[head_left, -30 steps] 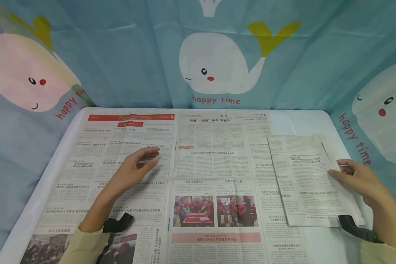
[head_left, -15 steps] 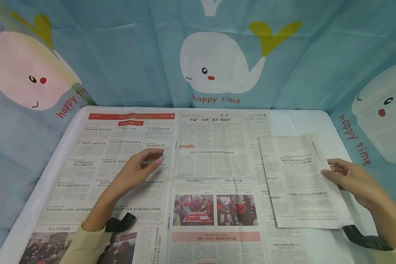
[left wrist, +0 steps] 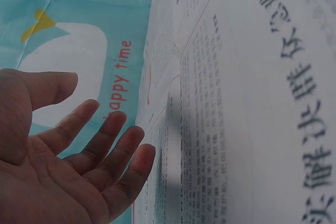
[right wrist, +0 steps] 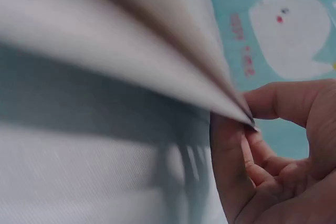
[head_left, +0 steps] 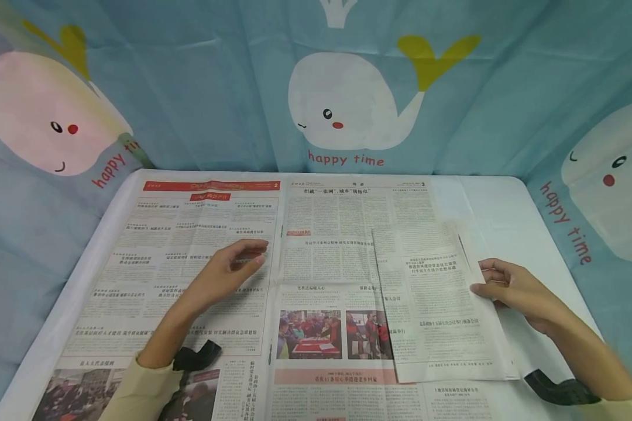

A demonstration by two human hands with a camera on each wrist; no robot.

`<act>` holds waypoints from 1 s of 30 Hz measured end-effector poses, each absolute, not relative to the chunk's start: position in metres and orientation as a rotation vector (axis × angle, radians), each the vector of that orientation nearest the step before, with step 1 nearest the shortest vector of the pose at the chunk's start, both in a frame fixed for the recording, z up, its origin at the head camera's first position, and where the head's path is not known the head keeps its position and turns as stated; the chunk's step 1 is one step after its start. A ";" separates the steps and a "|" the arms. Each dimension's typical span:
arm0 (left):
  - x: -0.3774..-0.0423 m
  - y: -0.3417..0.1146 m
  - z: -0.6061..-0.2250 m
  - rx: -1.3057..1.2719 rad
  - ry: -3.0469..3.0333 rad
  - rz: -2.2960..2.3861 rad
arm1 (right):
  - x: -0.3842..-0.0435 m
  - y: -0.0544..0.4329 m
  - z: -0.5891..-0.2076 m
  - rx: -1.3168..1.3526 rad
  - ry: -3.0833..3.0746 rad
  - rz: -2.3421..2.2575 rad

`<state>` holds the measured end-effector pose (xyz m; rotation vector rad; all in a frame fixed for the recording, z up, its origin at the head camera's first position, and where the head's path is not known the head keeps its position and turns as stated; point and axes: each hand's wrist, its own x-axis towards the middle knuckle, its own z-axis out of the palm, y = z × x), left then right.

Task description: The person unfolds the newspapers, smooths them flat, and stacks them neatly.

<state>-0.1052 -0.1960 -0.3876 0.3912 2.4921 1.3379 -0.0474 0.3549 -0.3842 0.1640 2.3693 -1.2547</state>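
Note:
A folded newspaper (head_left: pixel 437 339) lies over the right part of an opened-out newspaper (head_left: pixel 321 263) in the head view. My right hand (head_left: pixel 516 295) pinches its right edge between thumb and fingers. Close up in the right wrist view, the pinched paper layers (right wrist: pixel 173 51) slant upward, lifted off the white cloth. My left hand (head_left: pixel 221 280) hovers over the left page of the spread newspaper, palm turned inward. Its fingers, loosely bent in the left wrist view, have nothing between them.
White cloth (head_left: pixel 537 234) covers the table and shows along the right side. A blue curtain (head_left: pixel 216 105) printed with whales stands behind and at both sides. Black straps with camera mounts (head_left: pixel 558 392) sit on both wrists.
My right hand has carried the folded newspaper leftward and slightly nearer, so it now covers part of the right photo on the spread newspaper. The left hand has barely shifted.

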 end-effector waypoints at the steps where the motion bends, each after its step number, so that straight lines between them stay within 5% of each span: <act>1: -0.105 -0.195 -0.388 0.392 2.491 1.335 | -0.047 0.351 -0.385 0.152 2.353 -1.280; 30: -0.093 -0.154 -0.388 0.528 2.409 1.334 | -0.047 0.262 -0.393 0.190 2.191 -1.623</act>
